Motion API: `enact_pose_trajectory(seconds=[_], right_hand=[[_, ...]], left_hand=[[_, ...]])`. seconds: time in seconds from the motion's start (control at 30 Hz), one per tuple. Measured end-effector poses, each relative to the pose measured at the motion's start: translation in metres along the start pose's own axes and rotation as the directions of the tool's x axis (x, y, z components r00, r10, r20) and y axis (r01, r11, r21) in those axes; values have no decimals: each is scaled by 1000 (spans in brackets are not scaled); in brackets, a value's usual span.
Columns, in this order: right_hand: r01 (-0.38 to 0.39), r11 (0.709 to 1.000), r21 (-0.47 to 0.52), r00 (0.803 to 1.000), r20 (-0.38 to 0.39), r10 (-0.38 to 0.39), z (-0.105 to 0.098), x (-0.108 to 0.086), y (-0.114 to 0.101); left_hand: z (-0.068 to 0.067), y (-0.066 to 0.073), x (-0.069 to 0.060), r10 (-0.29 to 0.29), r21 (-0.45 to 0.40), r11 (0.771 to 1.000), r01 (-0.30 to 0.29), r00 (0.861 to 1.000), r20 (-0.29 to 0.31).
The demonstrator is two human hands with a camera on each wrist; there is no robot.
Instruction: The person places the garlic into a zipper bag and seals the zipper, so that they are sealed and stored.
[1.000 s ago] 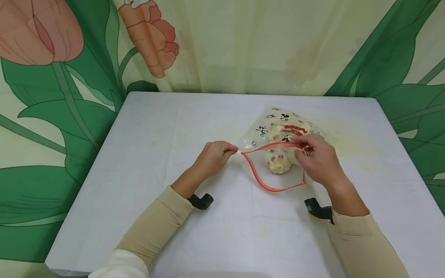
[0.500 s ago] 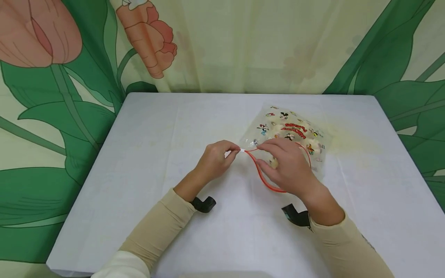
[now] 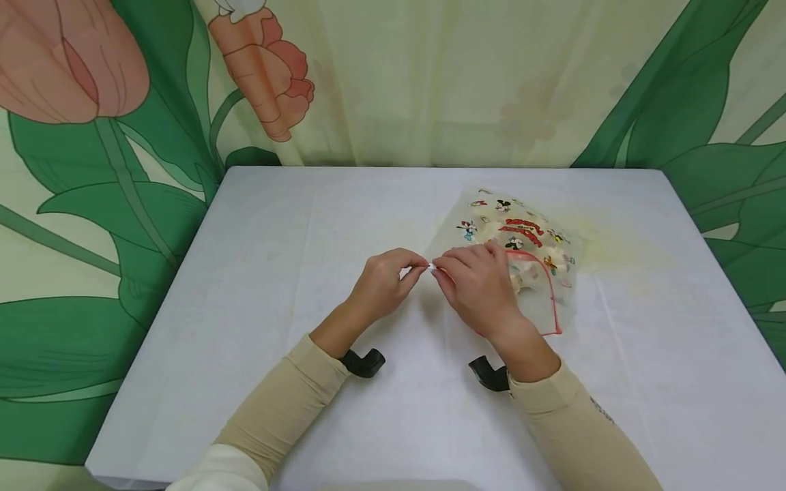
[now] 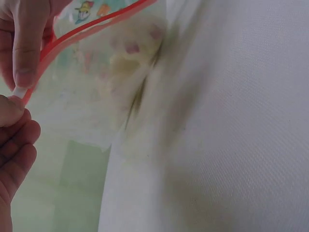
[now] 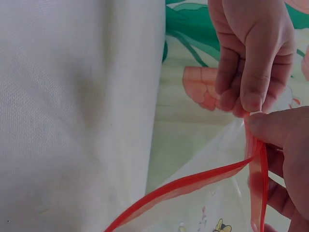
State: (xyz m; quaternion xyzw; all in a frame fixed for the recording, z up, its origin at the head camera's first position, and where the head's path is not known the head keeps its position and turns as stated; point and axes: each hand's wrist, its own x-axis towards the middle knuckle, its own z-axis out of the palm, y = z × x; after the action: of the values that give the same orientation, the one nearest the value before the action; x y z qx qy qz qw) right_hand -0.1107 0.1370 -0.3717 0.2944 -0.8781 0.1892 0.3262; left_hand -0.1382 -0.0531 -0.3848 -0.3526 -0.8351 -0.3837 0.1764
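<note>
A clear zip bag (image 3: 520, 230) printed with small cartoon figures lies on the white table, its mouth edged by a red zip strip (image 3: 552, 293). Pale, rounded, ridged pieces (image 3: 517, 281) are inside, seen partly through the film. My left hand (image 3: 387, 283) pinches the bag's left corner between thumb and fingers. Right beside it, my right hand (image 3: 482, 290) pinches the strip at the same corner. A small white slider (image 4: 20, 92) shows between both hands in the left wrist view. In the head view, my right hand covers part of the mouth.
The white table (image 3: 258, 225) extends around the bag on all sides. Behind its far edge hangs a curtain (image 3: 417, 82) with large printed leaves and flowers. A black wrist mount (image 3: 364, 363) sits at the left cuff, another mount (image 3: 489, 374) at the right.
My right hand has moved left along the red strip from the bag's right side to the left corner, meeting my left hand. The left hand keeps its pinch. The mouth looks narrower near the corner.
</note>
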Motion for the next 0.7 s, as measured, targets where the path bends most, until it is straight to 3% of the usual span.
enact_pose_trajectory(seconds=[0.43, 0.7], right_hand=[[-15, 1000, -25, 1000, 9, 15, 1, 2, 2], [-107, 989, -100, 990, 81, 116, -9, -6, 9]], left_hand=[[1, -1, 0, 7, 0, 1000, -7, 1000, -1], [0, -2, 1, -70, 21, 997, 69, 997, 13]])
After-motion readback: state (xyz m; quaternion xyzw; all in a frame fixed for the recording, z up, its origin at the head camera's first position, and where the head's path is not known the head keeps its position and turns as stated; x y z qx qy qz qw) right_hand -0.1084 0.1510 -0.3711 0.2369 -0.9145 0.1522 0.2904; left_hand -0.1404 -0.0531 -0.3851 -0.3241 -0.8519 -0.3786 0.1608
